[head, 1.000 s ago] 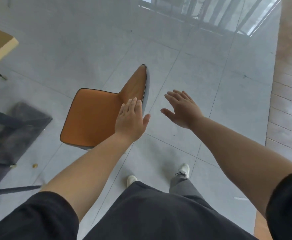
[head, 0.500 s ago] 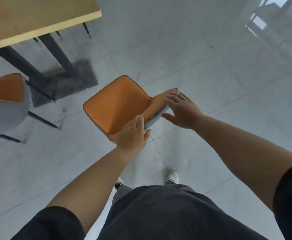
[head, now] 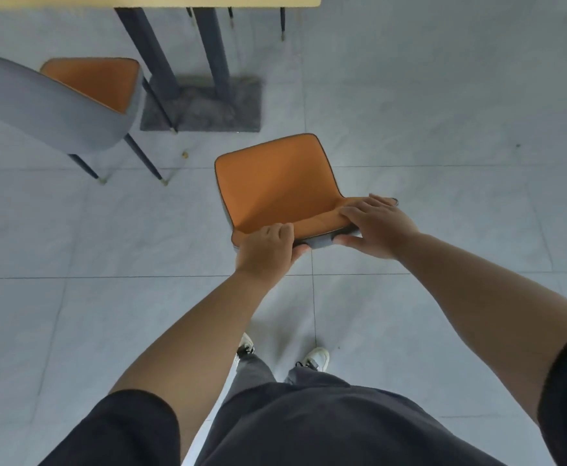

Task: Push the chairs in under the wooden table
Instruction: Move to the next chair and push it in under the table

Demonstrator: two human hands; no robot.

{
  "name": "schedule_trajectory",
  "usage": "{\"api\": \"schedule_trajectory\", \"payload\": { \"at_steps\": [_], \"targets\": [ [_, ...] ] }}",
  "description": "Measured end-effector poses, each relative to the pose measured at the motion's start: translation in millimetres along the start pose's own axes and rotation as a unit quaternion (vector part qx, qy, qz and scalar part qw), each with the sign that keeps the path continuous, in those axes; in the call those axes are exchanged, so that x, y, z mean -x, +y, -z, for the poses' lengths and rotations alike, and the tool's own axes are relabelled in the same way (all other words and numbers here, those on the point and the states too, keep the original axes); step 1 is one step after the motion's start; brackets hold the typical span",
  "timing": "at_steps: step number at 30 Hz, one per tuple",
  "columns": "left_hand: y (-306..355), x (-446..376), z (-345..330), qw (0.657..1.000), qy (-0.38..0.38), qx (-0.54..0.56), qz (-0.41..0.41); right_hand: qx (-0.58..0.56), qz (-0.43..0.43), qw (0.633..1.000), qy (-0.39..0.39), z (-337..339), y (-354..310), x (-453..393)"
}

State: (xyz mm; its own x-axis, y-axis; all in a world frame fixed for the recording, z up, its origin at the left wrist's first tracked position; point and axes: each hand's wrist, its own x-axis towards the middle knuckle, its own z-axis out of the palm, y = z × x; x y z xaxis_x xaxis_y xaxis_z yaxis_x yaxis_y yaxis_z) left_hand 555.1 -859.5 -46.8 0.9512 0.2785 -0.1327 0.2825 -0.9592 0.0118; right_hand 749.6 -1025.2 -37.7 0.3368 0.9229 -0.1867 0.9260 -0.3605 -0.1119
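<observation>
- What changed: half a second before, our left hand (head: 264,250) hovered short of the backrest and only the right touched it. Now both were clamped on the backrest top edge of the orange chair (head: 275,183), and the chair was squared up facing the wooden table (head: 147,0).
- Meaning, as we judged it: grip phase done, push phase ready. Nothing was under the table yet.
- Left of our left fingers: the second chair (head: 57,102), grey back toward us, orange seat toward the table, also not tucked in. It stood well apart from the chair we held.
- Left hand state: fingers curled over the backrest top, thumb wrapped under the grey rear face. Closed firmly on the edge.
- Beyond both sets of fingers: the orange seat, then bare floor (head: 443,146), then the table pedestal base (head: 204,105) with two dark legs (head: 147,45), slightly left of our line.
- Right hand (head: 379,227) state: fingers laid flat across the backrest top, thumb tucked beneath. Also gripping.
- Right of our right fingers: open tile, no obstacles in view.
- Risk, we reckoned: a straight push could run the seat's left corner onto the pedestal base. Room lay to the right.
</observation>
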Motion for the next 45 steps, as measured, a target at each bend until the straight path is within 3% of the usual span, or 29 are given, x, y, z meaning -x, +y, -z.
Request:
{"api": "schedule_trajectory", "payload": {
  "at_steps": [10,27,36,45],
  "targets": [
    [-62,-20,1,0.999,0.015,-0.002,0.029,-0.029,0.013,0.999,0.011,3,-16,-55],
    [-242,-104,11,0.999,0.029,0.017,-0.039,-0.051,-0.068,0.992,0.09,14,-76,-208],
    [-299,-166,23,0.998,-0.007,0.062,-0.006,-0.043,-0.119,0.991,0.053,37,-77,-287],
    [-322,-239,33,0.997,-0.005,0.078,-0.008,-0.048,-0.126,0.991,0.019,59,-32,-348]
  ]
}}
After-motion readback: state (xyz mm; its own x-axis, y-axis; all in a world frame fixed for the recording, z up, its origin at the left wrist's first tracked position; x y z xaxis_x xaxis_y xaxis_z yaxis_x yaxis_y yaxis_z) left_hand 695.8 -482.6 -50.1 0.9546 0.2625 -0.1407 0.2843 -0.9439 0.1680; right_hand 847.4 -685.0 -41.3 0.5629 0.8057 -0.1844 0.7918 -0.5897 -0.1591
